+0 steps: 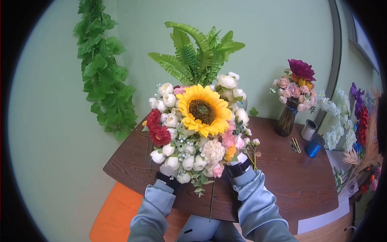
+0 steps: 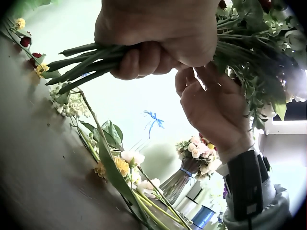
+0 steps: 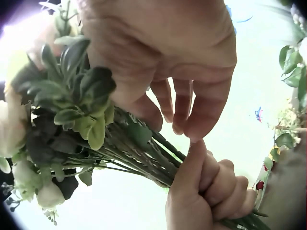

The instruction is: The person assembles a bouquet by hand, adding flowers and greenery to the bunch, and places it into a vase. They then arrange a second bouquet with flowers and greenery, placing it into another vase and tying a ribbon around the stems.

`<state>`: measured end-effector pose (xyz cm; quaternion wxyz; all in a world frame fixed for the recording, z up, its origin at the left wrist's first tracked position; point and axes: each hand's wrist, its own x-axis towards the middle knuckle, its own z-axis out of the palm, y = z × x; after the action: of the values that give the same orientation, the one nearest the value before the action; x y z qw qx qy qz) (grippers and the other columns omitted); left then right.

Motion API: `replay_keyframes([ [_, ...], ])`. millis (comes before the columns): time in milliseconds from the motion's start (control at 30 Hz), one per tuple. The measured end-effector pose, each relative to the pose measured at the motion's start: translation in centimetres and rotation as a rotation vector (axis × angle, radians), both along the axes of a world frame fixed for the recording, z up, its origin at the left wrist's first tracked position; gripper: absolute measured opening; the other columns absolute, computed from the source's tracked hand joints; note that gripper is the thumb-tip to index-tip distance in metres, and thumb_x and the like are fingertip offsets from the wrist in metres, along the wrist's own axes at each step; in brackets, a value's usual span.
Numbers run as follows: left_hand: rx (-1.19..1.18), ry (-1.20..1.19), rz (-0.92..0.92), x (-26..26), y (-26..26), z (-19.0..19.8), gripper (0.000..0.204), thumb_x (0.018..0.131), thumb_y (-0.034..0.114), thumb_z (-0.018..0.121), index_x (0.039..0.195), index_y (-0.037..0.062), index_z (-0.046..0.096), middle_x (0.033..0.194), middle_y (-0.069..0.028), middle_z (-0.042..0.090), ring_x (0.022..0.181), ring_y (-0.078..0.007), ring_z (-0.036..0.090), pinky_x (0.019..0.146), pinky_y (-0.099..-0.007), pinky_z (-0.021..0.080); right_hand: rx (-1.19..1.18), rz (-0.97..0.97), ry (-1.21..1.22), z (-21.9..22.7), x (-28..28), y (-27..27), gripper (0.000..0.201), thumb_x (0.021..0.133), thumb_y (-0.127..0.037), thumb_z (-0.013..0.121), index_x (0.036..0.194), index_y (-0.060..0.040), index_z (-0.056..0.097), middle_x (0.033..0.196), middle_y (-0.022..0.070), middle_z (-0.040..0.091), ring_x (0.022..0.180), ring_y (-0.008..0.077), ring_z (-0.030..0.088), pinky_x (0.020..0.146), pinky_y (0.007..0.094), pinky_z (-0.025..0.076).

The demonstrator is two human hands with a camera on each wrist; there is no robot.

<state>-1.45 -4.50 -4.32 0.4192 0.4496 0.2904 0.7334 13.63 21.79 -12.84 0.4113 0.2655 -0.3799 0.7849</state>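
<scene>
A large bouquet (image 1: 201, 149) with a yellow sunflower, white, pink and red flowers and tall fern leaves fills the head view, hiding most of both hands. My left hand (image 2: 158, 33) (image 3: 208, 194) grips its green stems (image 2: 84, 62) (image 3: 153, 158), whose lower ends stick out past the fist. Beside the stems, between that fist and the blooms, is my right hand (image 2: 213, 108) (image 3: 163, 52). Its fingers are extended and slightly bent, the tips at the left thumb, with nothing visible held in them.
On the brown table (image 1: 294, 177) stand a vase of pink flowers (image 1: 286, 117), a white spool (image 1: 309, 130), a blue spool (image 1: 315, 145) and small sticks (image 1: 295, 145). Loose flower stems (image 2: 115, 167) lie under the bouquet. More flowers (image 1: 360, 129) stand at the right; a leafy vine (image 1: 105, 72) hangs left.
</scene>
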Motion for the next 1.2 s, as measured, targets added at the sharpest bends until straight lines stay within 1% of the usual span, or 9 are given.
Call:
replay_keyframes([
  [133,0.008,0.016,-0.008,0.2,0.7,0.1,0.038,0.088,0.019,0.059,0.123,0.0071,0.05,0.12,-0.0099,0.055,0.106,-0.0182,0.056,0.089,-0.0355,0.048,0.518,-1.063,-0.528,2.4,-0.8,0.0,0.039,0.092,-0.01,0.04,0.131,-0.0081,0.041,0.118,0.005,0.054,0.096,0.0146,0.055,0.078,0.0236,0.046],
  [167,0.011,0.019,-0.011,0.4,1.1,0.2,0.038,0.088,0.019,0.059,0.123,0.0071,0.05,0.12,-0.0099,0.055,0.106,-0.0182,0.056,0.089,-0.0355,0.048,0.522,-1.064,-0.529,2.7,-0.8,-0.1,0.039,0.092,-0.01,0.04,0.131,-0.0081,0.041,0.118,0.005,0.054,0.096,0.0146,0.055,0.078,0.0236,0.046],
  [400,0.017,0.011,-0.023,2.1,2.9,-0.9,0.038,0.088,0.02,0.06,0.122,0.0071,0.05,0.12,-0.0099,0.056,0.106,-0.0179,0.056,0.089,-0.0354,0.049,0.482,-0.918,-0.533,3.5,1.9,-1.9,0.035,0.091,-0.014,0.044,0.126,-0.0091,0.044,0.114,0.0046,0.054,0.095,0.0153,0.054,0.078,0.0256,0.045],
  [567,0.009,-0.006,-0.025,1.5,1.9,-2.3,0.038,0.088,0.02,0.06,0.122,0.0071,0.05,0.119,-0.0099,0.056,0.105,-0.0178,0.056,0.088,-0.0353,0.049,0.444,-0.805,-0.552,4.4,2.2,-4.1,0.033,0.09,-0.016,0.046,0.122,-0.0098,0.047,0.111,0.0043,0.054,0.095,0.0157,0.054,0.078,0.027,0.045],
  [667,0.013,-0.018,-0.029,1.7,3.5,-2.1,0.038,0.087,0.02,0.06,0.122,0.0071,0.051,0.119,-0.0099,0.056,0.105,-0.0177,0.056,0.088,-0.0352,0.049,0.428,-0.742,-0.563,6.1,0.8,-4.6,0.031,0.089,-0.017,0.048,0.12,-0.0102,0.048,0.109,0.0041,0.054,0.094,0.016,0.054,0.078,0.0279,0.045],
  [833,0.041,-0.052,-0.04,1.9,5.0,-2.2,0.038,0.087,0.02,0.061,0.121,0.0071,0.051,0.119,-0.0099,0.056,0.105,-0.0175,0.057,0.088,-0.0351,0.049,0.42,-0.645,-0.591,6.8,3.0,-6.7,0.029,0.088,-0.02,0.05,0.116,-0.0109,0.05,0.107,0.0039,0.055,0.094,0.0164,0.054,0.079,0.0294,0.045],
  [900,0.061,-0.068,-0.039,1.9,4.5,-2.8,0.038,0.087,0.02,0.061,0.121,0.0071,0.051,0.119,-0.0098,0.056,0.105,-0.0174,0.057,0.088,-0.0351,0.049,0.425,-0.604,-0.602,6.9,4.5,-7.9,0.028,0.088,-0.02,0.051,0.115,-0.0112,0.051,0.105,0.0038,0.055,0.093,0.0166,0.054,0.079,0.0299,0.045],
  [1133,0.076,-0.087,-0.046,1.9,6.2,-2.5,0.038,0.087,0.02,0.061,0.121,0.0071,0.051,0.118,-0.0098,0.057,0.104,-0.0172,0.057,0.088,-0.035,0.049,0.372,-0.465,-0.627,9.2,5.2,-10.7,0.026,0.087,-0.024,0.055,0.11,-0.0122,0.054,0.102,0.0034,0.055,0.093,0.0173,0.053,0.079,0.032,0.044],
  [1200,0.074,-0.086,-0.054,2.0,6.3,-2.9,0.038,0.087,0.02,0.061,0.121,0.0072,0.051,0.118,-0.0098,0.057,0.104,-0.0172,0.057,0.087,-0.035,0.049,0.237,0.024,-0.353,10.9,5.2,-11.4,0.031,0.092,-0.02,0.046,0.122,-0.0122,0.046,0.11,0.0051,0.052,0.102,0.0195,0.051,0.086,0.0327,0.044],
])
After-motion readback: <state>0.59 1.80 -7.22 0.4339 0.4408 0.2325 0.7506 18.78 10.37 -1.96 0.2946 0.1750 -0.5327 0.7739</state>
